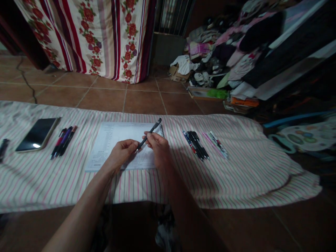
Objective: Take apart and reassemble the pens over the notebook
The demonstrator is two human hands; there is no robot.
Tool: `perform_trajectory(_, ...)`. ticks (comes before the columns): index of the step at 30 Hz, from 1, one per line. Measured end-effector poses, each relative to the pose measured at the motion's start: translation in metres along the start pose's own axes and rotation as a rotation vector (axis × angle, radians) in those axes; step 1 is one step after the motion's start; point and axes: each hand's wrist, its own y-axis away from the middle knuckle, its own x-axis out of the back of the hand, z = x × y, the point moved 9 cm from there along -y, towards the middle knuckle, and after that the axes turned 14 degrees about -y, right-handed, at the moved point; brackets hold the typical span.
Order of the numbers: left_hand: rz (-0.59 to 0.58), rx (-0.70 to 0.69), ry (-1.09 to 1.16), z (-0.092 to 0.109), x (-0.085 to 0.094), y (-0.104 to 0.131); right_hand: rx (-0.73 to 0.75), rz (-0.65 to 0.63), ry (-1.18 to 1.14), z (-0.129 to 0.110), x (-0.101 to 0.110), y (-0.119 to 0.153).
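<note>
A dark pen [144, 140] is held at a slant above a spiral notebook [105, 147] with printed pages, its upper end pointing up and to the right. My left hand [124, 149] pinches the pen's lower end. The fingers of my right hand [156, 142] are closed round its middle. Left of the notebook, several pens [63, 141] in red, purple and black lie side by side. On the right are a group of mostly black pens [196, 144] and a smaller group of light, patterned pens [216, 144].
A phone [38, 134] lies at the left on the striped cloth [241, 168], with a dark object [3, 148] by the left edge. Beyond are a tiled floor, a floral curtain [105, 35] and piled clothes [210, 49]. A patterned stool [301, 136] stands at the right.
</note>
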Motion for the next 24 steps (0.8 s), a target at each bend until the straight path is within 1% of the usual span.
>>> perform_trajectory(3,0.021,0.012,0.006,-0.002,0.002,-0.002,0.040,0.050,-0.026,-0.009,0.009,-0.002)
perform_trajectory(6,0.049,0.011,0.002,-0.007,0.004,-0.006,0.079,0.117,-0.071,-0.018,0.025,-0.006)
perform_trajectory(11,0.026,0.030,-0.087,-0.022,0.003,-0.013,0.172,0.189,-0.102,-0.032,0.054,-0.014)
perform_trajectory(15,0.028,-0.038,-0.182,-0.019,0.002,-0.013,0.250,0.226,-0.103,-0.045,0.072,-0.014)
perform_trajectory(20,0.051,-0.066,-0.248,-0.016,0.002,-0.011,0.288,0.290,-0.116,-0.055,0.093,-0.013)
perform_trajectory(24,0.124,-0.096,-0.420,-0.018,0.007,-0.014,0.314,0.324,-0.097,-0.060,0.105,-0.013)
